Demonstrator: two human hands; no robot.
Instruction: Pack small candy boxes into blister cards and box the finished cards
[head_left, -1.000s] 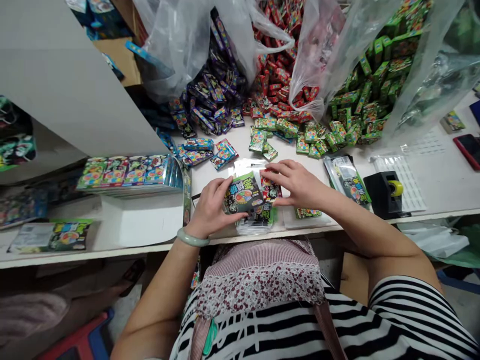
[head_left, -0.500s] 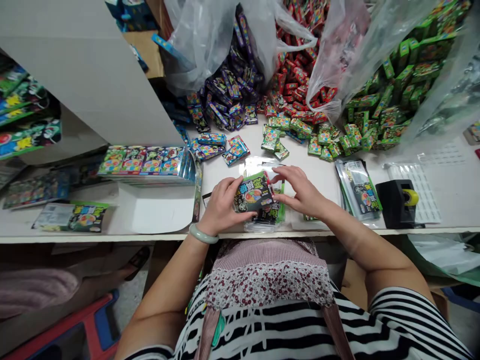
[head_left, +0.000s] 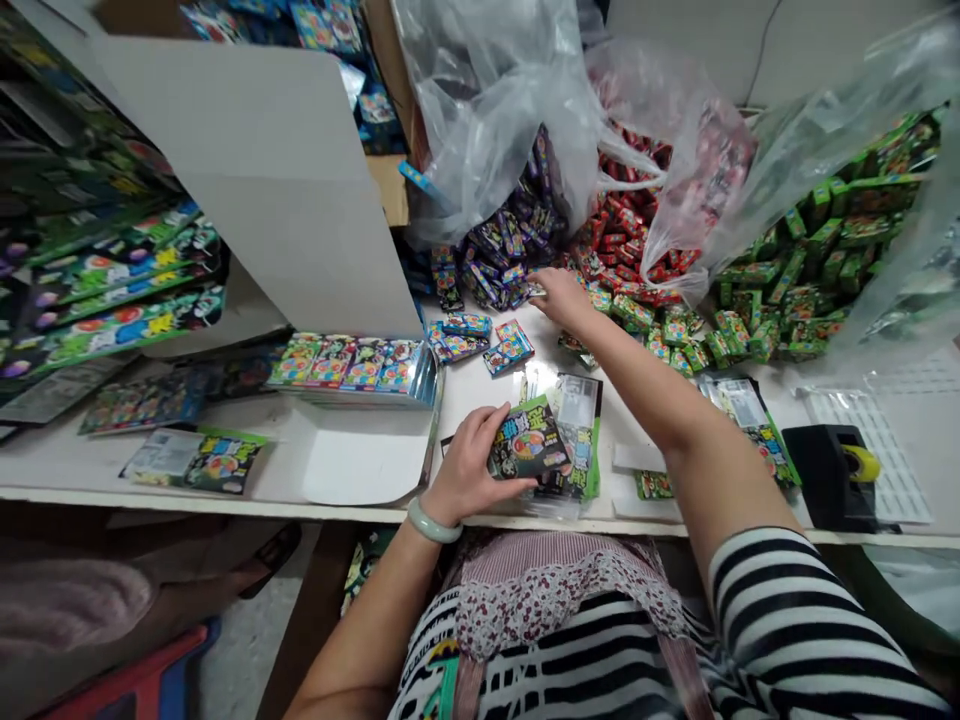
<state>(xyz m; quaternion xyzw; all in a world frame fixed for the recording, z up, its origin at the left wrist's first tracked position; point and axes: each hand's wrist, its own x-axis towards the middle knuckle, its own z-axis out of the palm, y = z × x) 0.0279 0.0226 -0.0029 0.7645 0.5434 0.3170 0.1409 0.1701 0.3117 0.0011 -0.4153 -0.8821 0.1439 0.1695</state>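
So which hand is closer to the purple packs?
The right hand. It is stretched out at the edge of the purple packs, seeming to touch them. The left hand is back near the table's front edge, holding a pouch.

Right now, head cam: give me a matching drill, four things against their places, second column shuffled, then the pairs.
Things:
1. left hand
2. right hand
3. tape dispenser
4. green boxes

Places:
A. far right of the table, near its front edge
B. holding a dark printed pouch at the table's near edge
C. spilling from the right-most clear bag
D. stretched out to the purple boxes pile

Pairs: 1-B, 2-D, 3-A, 4-C
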